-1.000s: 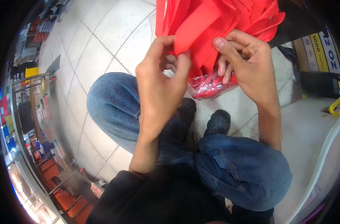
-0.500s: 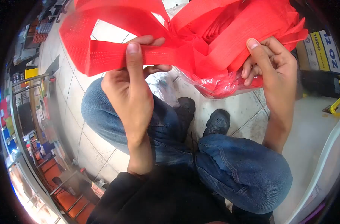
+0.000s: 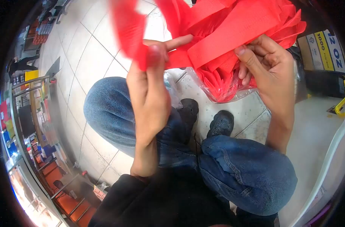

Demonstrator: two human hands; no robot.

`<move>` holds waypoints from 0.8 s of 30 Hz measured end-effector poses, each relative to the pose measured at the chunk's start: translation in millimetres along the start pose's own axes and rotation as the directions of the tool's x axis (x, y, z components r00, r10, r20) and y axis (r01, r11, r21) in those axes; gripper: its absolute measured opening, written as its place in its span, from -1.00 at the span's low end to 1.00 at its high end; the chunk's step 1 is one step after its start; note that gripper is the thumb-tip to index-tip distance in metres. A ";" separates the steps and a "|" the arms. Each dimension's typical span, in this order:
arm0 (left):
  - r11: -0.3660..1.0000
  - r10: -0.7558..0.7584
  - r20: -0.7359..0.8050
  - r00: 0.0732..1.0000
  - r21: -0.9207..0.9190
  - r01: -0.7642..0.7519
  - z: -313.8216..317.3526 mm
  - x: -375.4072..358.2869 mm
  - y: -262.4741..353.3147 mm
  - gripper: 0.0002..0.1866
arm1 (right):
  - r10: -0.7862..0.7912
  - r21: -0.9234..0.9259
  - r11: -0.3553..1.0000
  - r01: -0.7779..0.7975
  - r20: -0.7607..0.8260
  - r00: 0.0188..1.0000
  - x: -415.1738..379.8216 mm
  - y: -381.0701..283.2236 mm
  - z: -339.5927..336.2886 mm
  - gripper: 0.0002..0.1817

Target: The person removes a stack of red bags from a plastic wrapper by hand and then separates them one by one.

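Note:
My left hand (image 3: 151,83) is closed with thumb and fingers pinching a red fabric strap (image 3: 129,34), whose upper end is smeared by motion. The strap's other side runs right toward a thick bundle of red fabric straps (image 3: 236,28). My right hand (image 3: 269,66) grips the near edge of that bundle, its thumb on top and fingers curled beneath. Below the bundle, more red straps show inside a clear plastic bag (image 3: 204,85), partly hidden by the cloth above.
My jeans-covered knees (image 3: 110,109) and dark shoes (image 3: 221,124) lie under the hands on a tiled floor (image 3: 93,45). At right stand a cardboard box (image 3: 323,53) marked 12 OZ and a white surface (image 3: 312,128). Metal racks (image 3: 28,109) line the left; a person (image 3: 24,66) is far behind.
My left hand has shifted right, closer to my right hand, and its strap has swung upright from a broad loop. The bundle has moved slightly, exposing more straps in the bag.

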State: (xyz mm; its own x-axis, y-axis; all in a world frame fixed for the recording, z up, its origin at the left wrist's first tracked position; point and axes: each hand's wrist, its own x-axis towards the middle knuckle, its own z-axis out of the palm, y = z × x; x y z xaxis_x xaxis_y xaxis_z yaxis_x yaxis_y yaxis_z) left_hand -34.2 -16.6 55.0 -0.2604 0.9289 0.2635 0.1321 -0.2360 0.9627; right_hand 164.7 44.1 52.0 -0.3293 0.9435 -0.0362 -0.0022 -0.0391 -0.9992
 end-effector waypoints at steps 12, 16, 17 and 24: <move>0.971 0.024 -0.083 0.996 0.241 -0.003 6.4 -6.8 -5.4 -0.55 | -0.029 0.009 1.000 0.030 -0.047 0.998 -0.1 -2.3 2.9 -0.82; 0.998 -0.057 -0.280 0.958 -0.045 0.047 0.4 -2.1 -1.5 -0.81 | -0.037 0.006 0.999 0.038 -0.034 0.999 -1.1 -0.8 0.9 -0.82; 0.993 -0.093 -0.246 0.965 -0.087 0.074 -2.0 -1.2 1.5 -0.81 | -0.040 0.015 0.999 0.041 -0.038 0.998 -1.6 -0.9 2.0 -0.81; 0.934 -0.069 -0.237 0.969 -0.356 -0.021 -14.7 -1.9 -2.0 -0.70 | -0.010 0.084 0.996 0.014 -0.044 0.999 -2.5 -1.0 5.5 -0.84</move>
State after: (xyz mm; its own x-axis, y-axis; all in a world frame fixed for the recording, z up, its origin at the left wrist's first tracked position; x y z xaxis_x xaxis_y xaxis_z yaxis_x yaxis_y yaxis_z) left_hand -48.1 -22.0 53.5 -0.4881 0.8487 0.2035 -0.2117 -0.3413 0.9158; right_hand 160.4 40.0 53.2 -0.2879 0.9573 -0.0268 -0.0858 -0.0537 -0.9949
